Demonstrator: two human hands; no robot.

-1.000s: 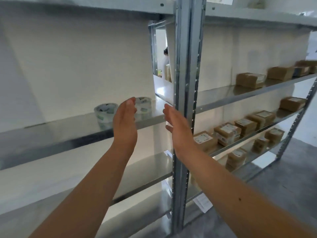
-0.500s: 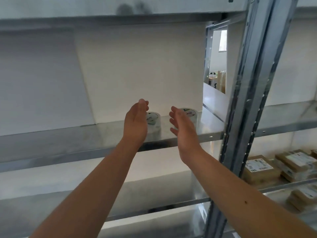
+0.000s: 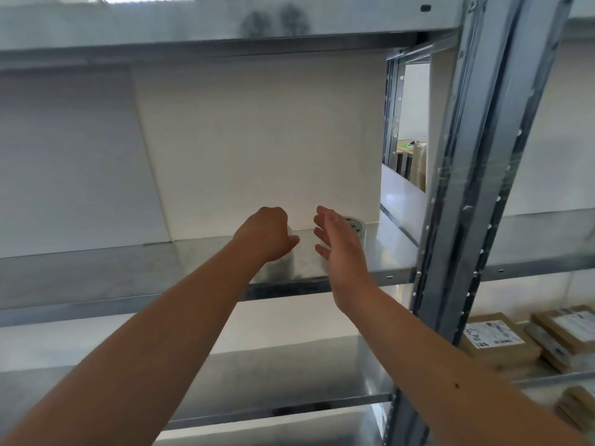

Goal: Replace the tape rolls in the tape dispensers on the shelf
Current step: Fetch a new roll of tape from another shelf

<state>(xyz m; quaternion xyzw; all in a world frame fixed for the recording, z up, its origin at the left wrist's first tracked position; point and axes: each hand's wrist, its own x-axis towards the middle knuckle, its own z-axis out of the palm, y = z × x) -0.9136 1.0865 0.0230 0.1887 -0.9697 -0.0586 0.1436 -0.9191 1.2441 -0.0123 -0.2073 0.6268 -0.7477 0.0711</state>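
Two clear tape rolls stand on the metal shelf (image 3: pixel 161 268) at chest height. My left hand (image 3: pixel 267 235) is curled down over the left tape roll (image 3: pixel 290 231), which shows only as a pale sliver past my knuckles. My right hand (image 3: pixel 338 243) is held edge-on with fingers spread, just in front of and left of the right tape roll (image 3: pixel 356 225), and does not hold it. No tape dispenser is in view.
A steel upright post (image 3: pixel 467 188) rises right of my right arm. Another shelf (image 3: pixel 225 24) runs overhead and one lies below. Labelled cardboard parcels (image 3: pixel 502 342) sit on the lower right shelf. A white wall backs the shelves.
The view has swung left and closer. My left hand went from open beside the left roll to curled over it. My right hand stays open and has neared the right roll.
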